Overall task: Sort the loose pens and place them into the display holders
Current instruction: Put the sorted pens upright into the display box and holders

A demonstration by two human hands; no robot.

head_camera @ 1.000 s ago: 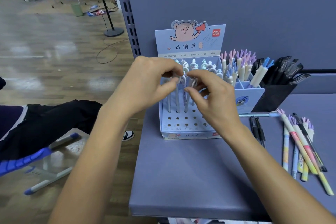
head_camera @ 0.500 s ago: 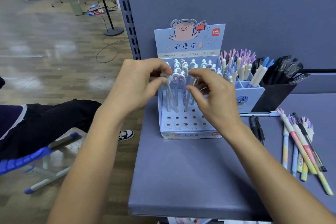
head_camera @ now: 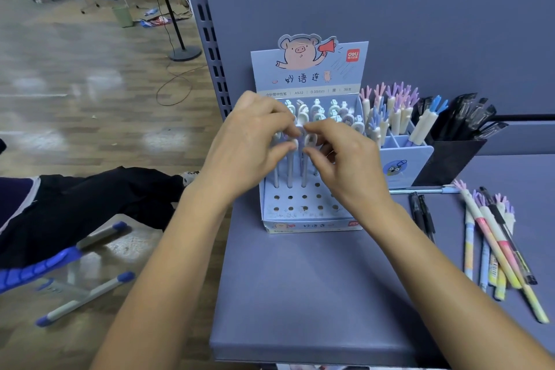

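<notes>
1. Closing inward since earlier, the left hand [head_camera: 249, 141] and right hand [head_camera: 345, 159] now nearly touch.
2. Each grip pinches a white-capped pen [head_camera: 304, 168] standing in the pig display box [head_camera: 312, 224].

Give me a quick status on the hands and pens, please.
Left hand and right hand each pinching a pen top in the pig box. Loose pens wait right. Nothing blocking.

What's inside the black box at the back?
The black box holds black pens, standing tilted with their tops poking out. Its dark walls hide their lower ends and anything else at the bottom.
</notes>
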